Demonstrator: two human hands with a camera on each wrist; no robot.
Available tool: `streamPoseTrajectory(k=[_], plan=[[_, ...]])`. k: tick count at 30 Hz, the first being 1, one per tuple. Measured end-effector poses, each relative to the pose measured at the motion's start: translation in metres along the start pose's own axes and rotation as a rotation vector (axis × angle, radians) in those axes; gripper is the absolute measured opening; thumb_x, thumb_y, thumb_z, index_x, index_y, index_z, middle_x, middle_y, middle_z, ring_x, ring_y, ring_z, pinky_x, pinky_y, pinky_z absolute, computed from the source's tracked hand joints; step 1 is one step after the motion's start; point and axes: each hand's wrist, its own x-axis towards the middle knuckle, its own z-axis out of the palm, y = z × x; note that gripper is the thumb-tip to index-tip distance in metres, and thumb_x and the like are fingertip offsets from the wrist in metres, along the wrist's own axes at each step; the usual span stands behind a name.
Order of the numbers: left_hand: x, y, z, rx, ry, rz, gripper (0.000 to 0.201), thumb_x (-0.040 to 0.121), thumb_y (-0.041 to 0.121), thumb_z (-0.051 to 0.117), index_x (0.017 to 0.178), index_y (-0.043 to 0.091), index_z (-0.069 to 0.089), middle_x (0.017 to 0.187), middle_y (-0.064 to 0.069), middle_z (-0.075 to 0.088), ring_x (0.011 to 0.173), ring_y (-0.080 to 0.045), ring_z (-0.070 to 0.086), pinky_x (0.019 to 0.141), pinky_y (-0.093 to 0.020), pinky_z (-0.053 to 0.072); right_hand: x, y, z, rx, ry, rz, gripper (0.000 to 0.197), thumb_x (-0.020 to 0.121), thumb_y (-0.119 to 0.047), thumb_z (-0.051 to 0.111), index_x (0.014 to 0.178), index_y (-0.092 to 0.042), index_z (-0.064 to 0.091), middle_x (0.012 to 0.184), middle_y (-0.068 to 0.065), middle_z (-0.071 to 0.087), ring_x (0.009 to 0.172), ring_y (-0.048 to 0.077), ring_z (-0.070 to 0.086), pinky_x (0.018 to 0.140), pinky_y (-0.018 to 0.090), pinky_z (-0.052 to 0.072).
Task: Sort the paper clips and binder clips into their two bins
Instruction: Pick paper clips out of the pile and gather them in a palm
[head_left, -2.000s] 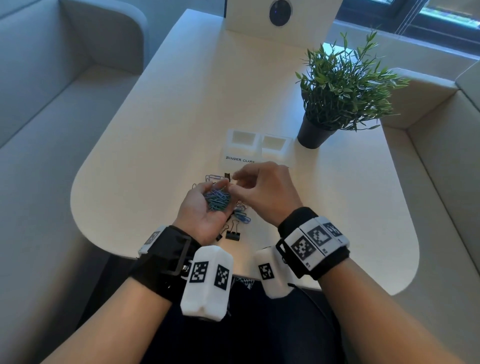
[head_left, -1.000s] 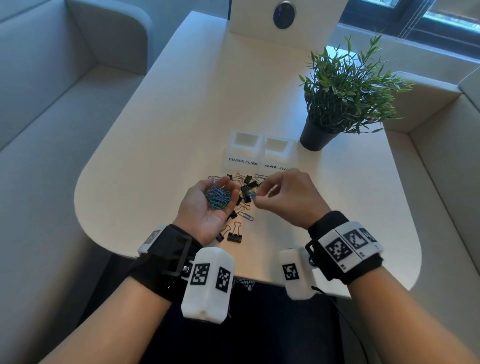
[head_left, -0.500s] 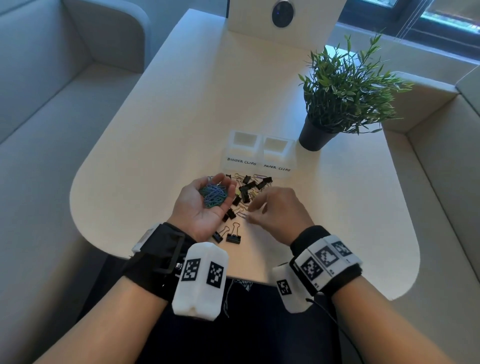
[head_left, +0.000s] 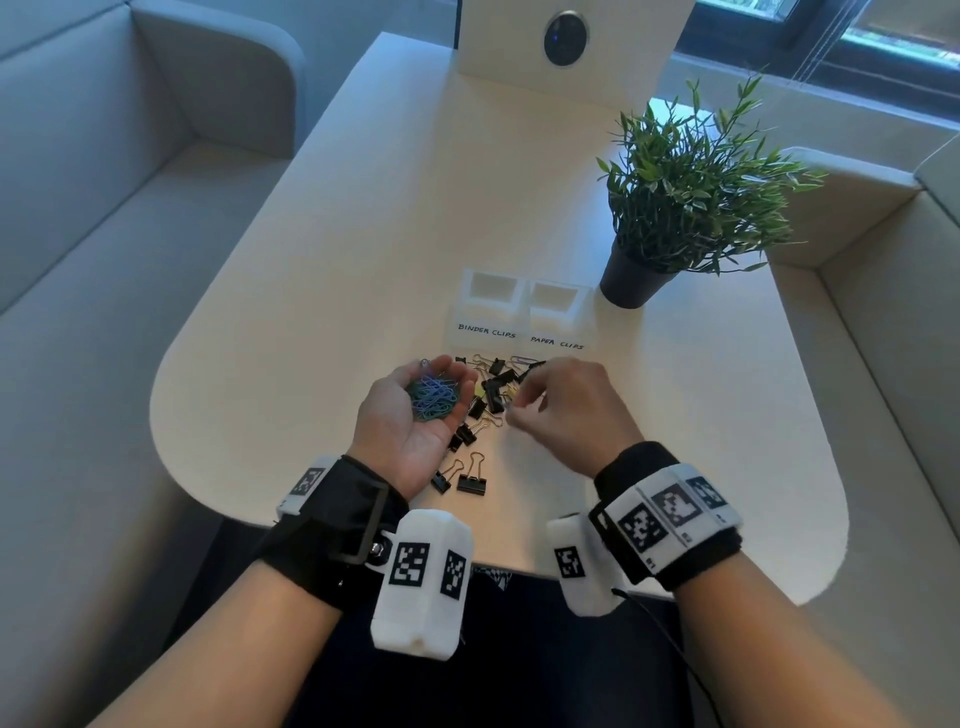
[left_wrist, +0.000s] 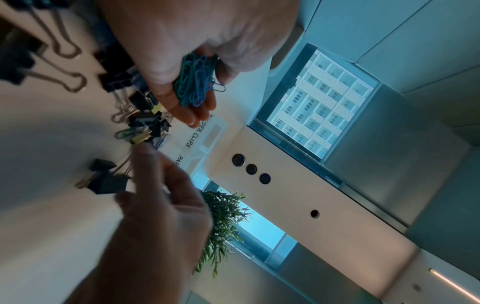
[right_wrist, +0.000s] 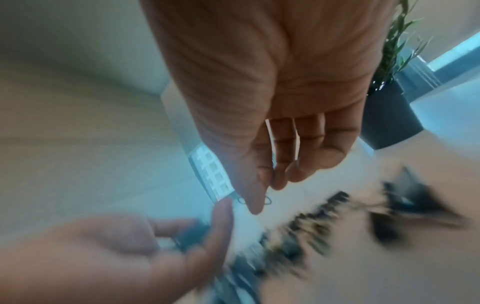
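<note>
My left hand (head_left: 410, 436) lies palm up over the table, fingers cupped round a bunch of blue and green paper clips (head_left: 432, 399), also seen in the left wrist view (left_wrist: 194, 82). My right hand (head_left: 519, 408) hovers just right of it over the pile of black binder clips (head_left: 493, 395), thumb and fingers pinched together. In the blurred right wrist view a thin wire paper clip (right_wrist: 269, 200) shows beside the thumb. The binder clips bin (head_left: 491, 312) and the paper clips bin (head_left: 556, 318) stand side by side behind the pile, above handwritten labels.
Two binder clips (head_left: 471, 482) lie near the table's front edge. A silver paper clip (head_left: 522, 359) lies at the far side of the pile. A potted plant (head_left: 634, 286) stands right of the bins. A white box with a lens (head_left: 566, 36) stands at the back. Sofas flank the table (head_left: 337, 234).
My right hand left the left palm, dropped to the table in front of the pile, and has now lifted with its fingers pinched. The left hand has kept still with its clips.
</note>
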Motion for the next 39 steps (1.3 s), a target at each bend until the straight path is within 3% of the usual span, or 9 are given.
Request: streamPoseTrajectory(k=[5, 8, 11, 18, 25, 30, 33, 37, 39], plan=[[0.002, -0.009, 0.009, -0.078, 0.007, 0.022, 0.030, 0.099, 0.026, 0.035, 0.086, 0.004, 0.051, 0.078, -0.011, 0.057, 0.077, -0.023, 0.057, 0.082, -0.034, 0.049, 0.006, -0.034, -0.016, 0.184, 0.107, -0.138, 0.009, 0.075, -0.019, 0.076, 0.072, -0.012, 0.072, 0.064, -0.016, 0.054, 0.057, -0.003, 0.050, 0.054, 0.007, 0.042], [0.002, -0.015, 0.013, -0.074, 0.016, 0.036, 0.031, 0.099, 0.024, 0.032, 0.075, 0.009, 0.046, 0.066, -0.008, 0.058, 0.071, -0.021, 0.058, 0.082, -0.034, 0.049, 0.008, -0.042, -0.007, 0.175, 0.082, -0.157, 0.009, 0.078, -0.022, 0.073, 0.075, -0.013, 0.073, 0.070, -0.014, 0.056, 0.063, -0.001, 0.054, 0.060, 0.012, 0.046], [0.005, -0.018, 0.018, -0.065, 0.010, 0.010, 0.031, 0.098, 0.022, 0.032, 0.075, 0.008, 0.048, 0.079, -0.011, 0.058, 0.080, -0.024, 0.058, 0.093, -0.036, 0.048, 0.005, -0.032, -0.006, 0.214, 0.204, -0.127, 0.013, 0.080, -0.027, 0.070, 0.077, -0.015, 0.074, 0.079, -0.005, 0.062, 0.066, 0.002, 0.055, 0.062, 0.018, 0.047], [0.023, -0.020, 0.049, 0.142, 0.022, -0.027, 0.033, 0.097, 0.022, 0.034, 0.077, 0.004, 0.054, 0.070, -0.009, 0.051, 0.062, -0.018, 0.051, 0.044, -0.020, 0.041, -0.011, 0.016, -0.018, 0.184, 0.330, 0.020, 0.014, 0.082, -0.029, 0.071, 0.075, -0.017, 0.072, 0.076, -0.007, 0.060, 0.060, 0.000, 0.051, 0.057, 0.009, 0.040], [0.052, -0.020, 0.107, 0.302, -0.040, -0.020, 0.033, 0.095, 0.018, 0.033, 0.068, 0.009, 0.049, 0.055, -0.003, 0.048, 0.043, -0.013, 0.046, 0.037, -0.017, 0.031, -0.020, 0.037, -0.020, 0.241, 0.341, 0.087, 0.014, 0.081, -0.023, 0.070, 0.067, -0.021, 0.067, 0.074, -0.006, 0.061, 0.059, -0.001, 0.050, 0.060, 0.003, 0.038], [0.071, -0.024, 0.139, 0.438, -0.018, 0.099, 0.033, 0.093, 0.012, 0.030, 0.062, 0.014, 0.039, 0.039, 0.004, 0.036, 0.029, -0.009, 0.031, 0.035, -0.018, 0.017, -0.024, 0.043, -0.019, 0.270, 0.340, 0.114, 0.019, 0.081, -0.025, 0.069, 0.064, -0.026, 0.061, 0.072, -0.009, 0.059, 0.058, 0.001, 0.050, 0.057, 0.005, 0.037], [0.080, -0.025, 0.152, 0.770, 0.014, 0.254, 0.030, 0.092, 0.011, 0.034, 0.062, 0.014, 0.040, 0.042, 0.002, 0.035, 0.030, -0.010, 0.029, 0.035, -0.013, 0.018, -0.025, 0.046, -0.019, 0.292, 0.332, 0.120, 0.015, 0.082, -0.027, 0.070, 0.068, -0.022, 0.067, 0.075, -0.009, 0.060, 0.059, 0.002, 0.051, 0.059, 0.006, 0.039], [0.086, -0.027, 0.158, 2.113, -0.070, 0.606, 0.026, 0.096, 0.014, 0.038, 0.080, 0.003, 0.056, 0.073, -0.011, 0.052, 0.064, -0.025, 0.052, 0.057, -0.029, 0.041, -0.027, 0.051, -0.018, 0.295, 0.310, 0.119, 0.013, 0.084, -0.028, 0.068, 0.075, -0.019, 0.070, 0.078, -0.010, 0.060, 0.060, 0.000, 0.051, 0.059, 0.004, 0.038], [0.086, -0.034, 0.156, 2.477, -0.170, 0.749, 0.028, 0.098, 0.013, 0.036, 0.088, -0.001, 0.058, 0.078, -0.011, 0.049, 0.069, -0.028, 0.051, 0.062, -0.031, 0.040, -0.027, 0.052, -0.017, 0.296, 0.312, 0.117, 0.015, 0.084, -0.029, 0.067, 0.075, -0.018, 0.071, 0.078, -0.011, 0.059, 0.060, -0.001, 0.050, 0.060, 0.004, 0.038]])
